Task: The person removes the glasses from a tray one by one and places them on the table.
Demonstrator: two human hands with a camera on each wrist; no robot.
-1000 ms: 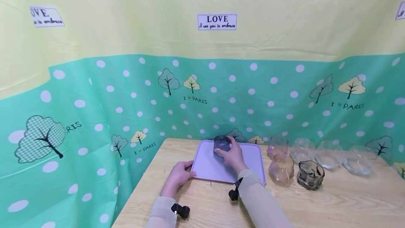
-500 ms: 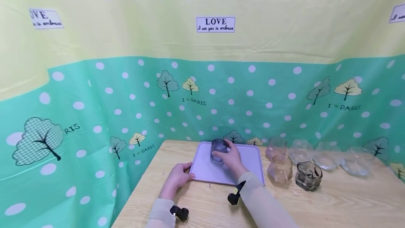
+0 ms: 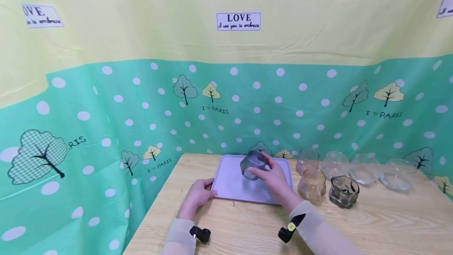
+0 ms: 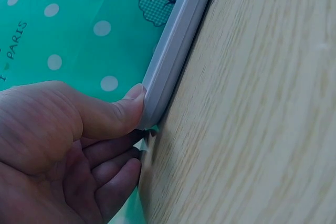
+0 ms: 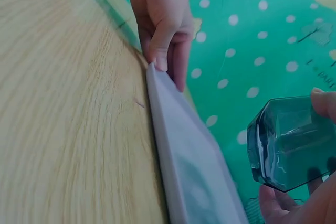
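A smoky blue-grey glass cup is held between the thumb and fingers of my right hand. It is tilted and hangs over the lilac tray; in the right wrist view the faceted glass cup is apart from the tray's surface. My left hand pinches the tray's near left corner. In the left wrist view the thumb lies on the tray's rim, with the other fingers curled below at the table edge.
Right of the tray stand a pinkish glass, an amber glass and a dark smoky glass. Several clear glasses, such as this wide one, line the back of the wooden table. A patterned curtain hangs behind.
The glass cup stood upright on the tray; my right hand has since raised and tilted it, moving slightly right. My left hand keeps its hold on the tray corner.
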